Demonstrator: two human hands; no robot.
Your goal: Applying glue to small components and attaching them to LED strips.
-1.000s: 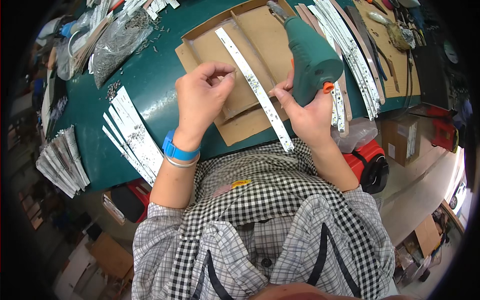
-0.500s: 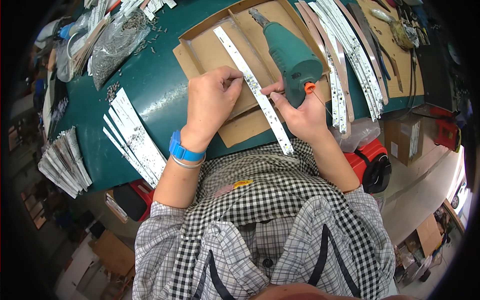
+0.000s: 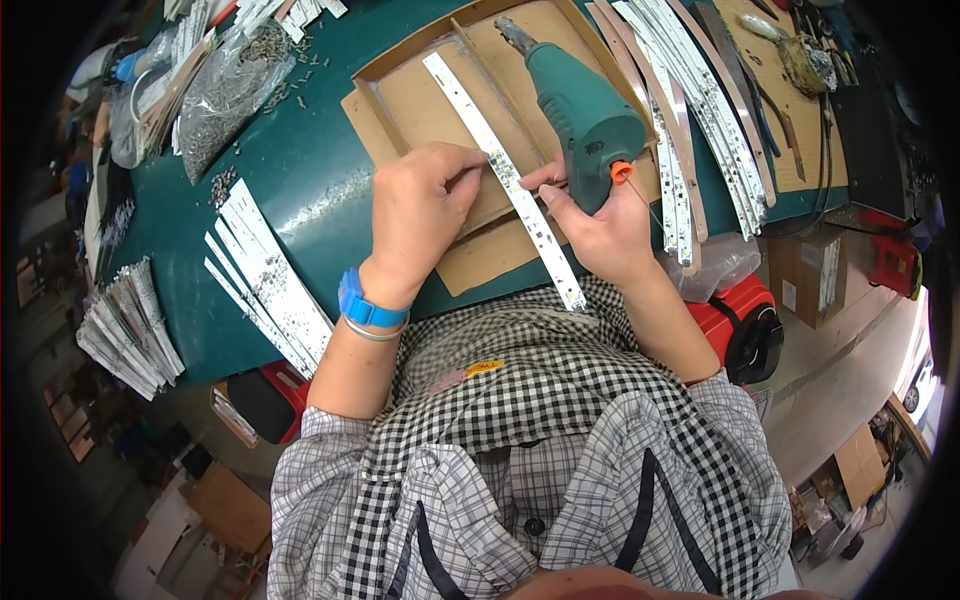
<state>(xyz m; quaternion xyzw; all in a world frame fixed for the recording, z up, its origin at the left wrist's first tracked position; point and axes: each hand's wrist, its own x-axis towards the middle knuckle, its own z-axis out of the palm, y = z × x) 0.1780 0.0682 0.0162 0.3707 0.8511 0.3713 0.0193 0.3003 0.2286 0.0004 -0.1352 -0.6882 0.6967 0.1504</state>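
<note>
A narrow white LED strip (image 3: 505,180), dotted with small yellowish components, slants across a shallow cardboard tray, its near end reaching my checked apron. My left hand (image 3: 425,205) is closed in a pinch at the strip's left edge; anything between its fingertips is too small to make out. A green pistol-shaped power tool (image 3: 580,105) points away over the tray, an orange piece and thin wire at its rear. Its handle runs into my right hand (image 3: 620,235), which seems closed around it, though most fingers are hidden. The right index fingertip and thumb reach the strip's right edge.
The divided cardboard tray (image 3: 415,90) lies on a green table. Bundled strips (image 3: 715,130) are at its right, loose white strips (image 3: 265,270) at left, and another bundle (image 3: 130,325) beyond. Upper left, a clear bag (image 3: 225,110) holds small metal parts, some scattered beside it.
My left hand and wrist have shifted very slightly left, still pinching by the strip. The tool, the strip and my right hand look almost the same.
</note>
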